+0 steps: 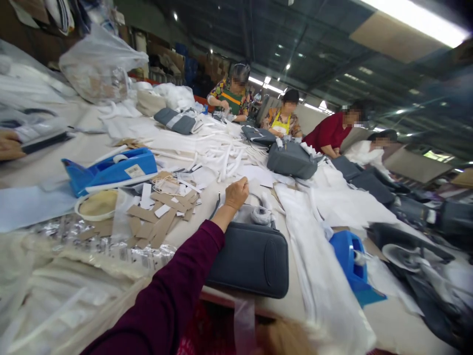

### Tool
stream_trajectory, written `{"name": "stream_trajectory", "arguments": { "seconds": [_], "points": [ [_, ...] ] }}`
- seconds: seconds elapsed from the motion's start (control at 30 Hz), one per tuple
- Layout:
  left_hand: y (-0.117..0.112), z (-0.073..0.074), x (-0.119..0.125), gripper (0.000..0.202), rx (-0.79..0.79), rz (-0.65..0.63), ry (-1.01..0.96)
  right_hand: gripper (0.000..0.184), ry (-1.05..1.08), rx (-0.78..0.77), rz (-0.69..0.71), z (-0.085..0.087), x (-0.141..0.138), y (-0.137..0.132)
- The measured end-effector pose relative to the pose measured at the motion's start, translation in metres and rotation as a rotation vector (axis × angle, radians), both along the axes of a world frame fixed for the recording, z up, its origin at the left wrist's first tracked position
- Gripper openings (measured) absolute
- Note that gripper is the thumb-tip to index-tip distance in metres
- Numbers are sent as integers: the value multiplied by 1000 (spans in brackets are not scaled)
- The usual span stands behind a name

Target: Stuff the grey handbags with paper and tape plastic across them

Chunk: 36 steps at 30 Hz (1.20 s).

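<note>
My left hand [236, 193] reaches out across the table in a dark red sleeve. Its fingers are curled shut at the edge of a heap of white strips [221, 153] and flat white pieces [258, 175]; what they pinch is hidden. Just below the wrist lies a grey padded case [254, 259] with a bundle of white cord [261, 214] behind it. A blurred tan shape at the bottom edge [284, 339], beside a strip of clear plastic [244, 320], may be my right hand; its fingers do not show.
Two blue tape dispensers [114, 170] [351, 261], brown card pieces [158, 219], a round tan roll [96, 204], a long white cloth [318, 256] and more grey cases [291, 159] cover the table. Several people work along the far side. Plastic bags [99, 64] pile at left.
</note>
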<state>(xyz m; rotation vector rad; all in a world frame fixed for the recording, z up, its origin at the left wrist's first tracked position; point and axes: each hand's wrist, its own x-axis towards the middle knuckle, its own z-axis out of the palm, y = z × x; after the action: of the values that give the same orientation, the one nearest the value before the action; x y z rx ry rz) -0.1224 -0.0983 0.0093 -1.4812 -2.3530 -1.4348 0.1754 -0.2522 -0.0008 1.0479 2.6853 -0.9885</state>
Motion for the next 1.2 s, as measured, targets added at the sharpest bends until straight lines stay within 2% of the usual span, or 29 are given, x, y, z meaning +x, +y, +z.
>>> {"name": "stream_trajectory", "arguments": {
  "seconds": [0.03, 0.07, 0.13, 0.17, 0.23, 0.3, 0.37, 0.5, 0.63, 0.73, 0.8, 0.9, 1.0, 1.1, 1.2],
  "points": [
    [1, -1, -2, 15, 22, -21, -20, 12, -71, 121, 51, 20, -8, 12],
    [1, -1, -4, 13, 47, -43, -42, 15, -89, 263, 40, 41, -20, 26],
    [2, -3, -7, 11, 102, -93, -88, 18, 39, 467, 27, 76, -54, 61],
    [3, -4, -8, 10, 129, -118, -112, 20, 84, 552, 19, 87, -73, 79],
    [3, -4, -11, 8, 185, -175, -155, 19, 59, 697, -48, 95, -112, 114],
    [3, -4, -13, 6, 238, -240, -191, 18, -20, 747, -119, 88, -147, 143],
    [3, -2, -15, 4, 278, -310, -222, 24, -32, 707, -201, 75, -173, 164],
    [0, 1, -18, 2, 318, -423, -288, 38, 56, 582, -328, 58, -200, 189],
    [-1, 0, -20, 14, 366, -386, -391, 30, 192, 469, -355, 51, -203, 198],
    [0, -4, -21, 23, 372, -323, -461, 25, 436, 350, -365, 43, -199, 198],
    [0, -6, -19, 25, 339, -331, -462, 26, 610, 283, -399, 36, -195, 198],
    [0, -7, -18, 29, 236, -424, -417, 27, 797, 170, -430, 27, -189, 200],
    [-2, -7, -22, 30, 65, -566, -342, 25, 929, 42, -467, 22, -186, 201],
    [-4, -9, -28, 33, -101, -678, -250, 25, 968, 15, -486, 22, -184, 199],
    [-2, -13, -32, 44, -195, -720, -183, 25, 993, 51, -467, 22, -182, 196]
  ]
}}
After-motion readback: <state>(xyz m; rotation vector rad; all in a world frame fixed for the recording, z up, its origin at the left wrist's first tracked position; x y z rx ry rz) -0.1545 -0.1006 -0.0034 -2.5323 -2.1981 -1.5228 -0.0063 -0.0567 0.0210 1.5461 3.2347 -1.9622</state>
